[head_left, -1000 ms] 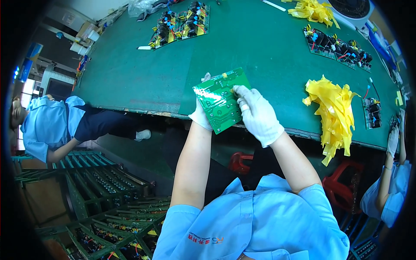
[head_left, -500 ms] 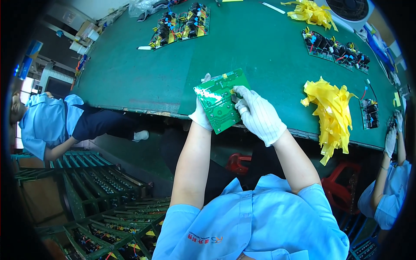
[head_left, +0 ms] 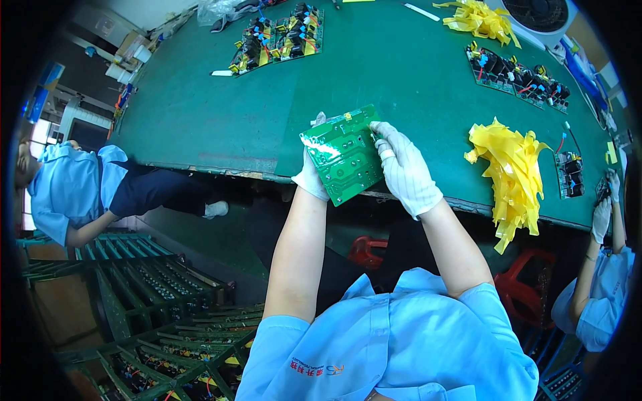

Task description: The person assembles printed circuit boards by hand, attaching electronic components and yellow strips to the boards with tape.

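A green circuit board (head_left: 348,160) is held tilted above the table's front edge, its solder side facing up and a small yellow patch near its top edge. My gloved left hand (head_left: 310,179) grips the board from its left side, with most of the fingers hidden behind it. At the board's right edge is my gloved right hand (head_left: 406,167), fingers bent and close together. Something small and dark shows between its fingertips, too small to name. The parts on the board's underside are hidden.
On the green table (head_left: 200,120), a heap of yellow tape strips (head_left: 511,170) lies to my right. Populated boards (head_left: 277,40) stand far left, more boards (head_left: 518,79) far right, and a small board (head_left: 570,175) near right. Co-workers sit left and right; green racks (head_left: 154,281) stand lower left.
My right hand has moved from the board's face out to its right edge, uncovering more of the solder side. My left hand and the board stay nearly still.
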The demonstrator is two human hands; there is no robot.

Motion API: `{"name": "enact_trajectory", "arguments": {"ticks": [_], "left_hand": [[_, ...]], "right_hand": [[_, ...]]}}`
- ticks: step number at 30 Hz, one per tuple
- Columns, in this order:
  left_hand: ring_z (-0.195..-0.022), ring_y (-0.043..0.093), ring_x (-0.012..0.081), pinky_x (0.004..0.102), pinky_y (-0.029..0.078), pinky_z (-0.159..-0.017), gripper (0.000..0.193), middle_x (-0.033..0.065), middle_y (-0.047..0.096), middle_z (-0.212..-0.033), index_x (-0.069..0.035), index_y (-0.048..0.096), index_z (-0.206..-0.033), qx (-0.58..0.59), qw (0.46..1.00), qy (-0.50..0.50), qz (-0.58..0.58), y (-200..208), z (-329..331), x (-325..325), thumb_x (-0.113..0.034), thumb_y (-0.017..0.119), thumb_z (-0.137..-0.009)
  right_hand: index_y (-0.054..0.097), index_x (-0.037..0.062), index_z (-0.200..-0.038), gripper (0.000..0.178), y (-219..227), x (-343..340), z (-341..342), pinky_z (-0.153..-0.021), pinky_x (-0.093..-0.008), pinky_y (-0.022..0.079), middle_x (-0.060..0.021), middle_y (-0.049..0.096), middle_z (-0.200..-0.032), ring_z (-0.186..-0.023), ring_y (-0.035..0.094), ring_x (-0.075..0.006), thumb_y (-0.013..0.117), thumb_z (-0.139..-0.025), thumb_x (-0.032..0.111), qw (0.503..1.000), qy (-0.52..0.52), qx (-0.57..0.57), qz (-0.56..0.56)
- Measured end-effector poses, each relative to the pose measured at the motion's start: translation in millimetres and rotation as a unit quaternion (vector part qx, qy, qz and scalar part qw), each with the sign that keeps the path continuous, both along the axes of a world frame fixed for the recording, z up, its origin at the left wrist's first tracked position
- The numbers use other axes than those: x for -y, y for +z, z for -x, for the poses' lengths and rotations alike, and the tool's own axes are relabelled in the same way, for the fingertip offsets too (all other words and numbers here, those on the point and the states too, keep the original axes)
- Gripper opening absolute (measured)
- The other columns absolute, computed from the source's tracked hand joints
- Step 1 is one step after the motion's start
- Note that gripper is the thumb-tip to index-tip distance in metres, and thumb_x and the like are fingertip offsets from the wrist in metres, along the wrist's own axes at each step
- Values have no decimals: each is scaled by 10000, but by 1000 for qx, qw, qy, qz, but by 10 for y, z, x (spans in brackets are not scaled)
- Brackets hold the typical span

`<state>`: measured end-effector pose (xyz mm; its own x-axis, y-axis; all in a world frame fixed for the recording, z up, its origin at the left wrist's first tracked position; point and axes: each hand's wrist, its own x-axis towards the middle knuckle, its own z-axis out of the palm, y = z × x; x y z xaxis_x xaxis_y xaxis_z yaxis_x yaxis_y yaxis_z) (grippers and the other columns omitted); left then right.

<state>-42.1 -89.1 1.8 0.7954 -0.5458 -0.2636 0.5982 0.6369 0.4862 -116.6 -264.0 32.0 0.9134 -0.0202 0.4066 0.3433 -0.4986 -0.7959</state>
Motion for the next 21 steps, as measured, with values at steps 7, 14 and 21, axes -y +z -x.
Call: {"name": "enact_trajectory", "arguments": {"ticks": [7, 14, 21], "left_hand": [[-1024, 642, 309, 475, 532, -883, 500, 140, 667, -1138, -97, 617, -1181, -19, 995, -29, 97, 152, 187, -31, -530, 494, -963], [-1004, 626, 303, 476, 541, -840, 534, 113, 645, -1122, -120, 606, -1172, -56, 992, -12, 110, 189, 166, 174, -587, 489, -941], [-1015, 639, 321, 478, 539, -872, 524, 144, 639, -1142, -73, 582, -1205, -48, 997, -36, 57, 211, -154, -141, -526, 447, -979]], "right_hand": [[592, 76, -1199, 284, -42, 482, 420, -713, -431, 535, -181, 621, -956, -818, 624, -370, 572, -915, 94, 978, -127, 75, 147], [585, 98, -1160, 247, -135, 1210, 756, -649, -469, 536, -207, 608, -883, -753, 647, -394, 520, -923, 133, 874, -306, -176, 335], [572, 63, -1087, 190, 200, 423, 697, -701, -476, 518, -203, 611, -876, -814, 631, -392, 535, -910, 123, 959, -88, -123, 238]]}}
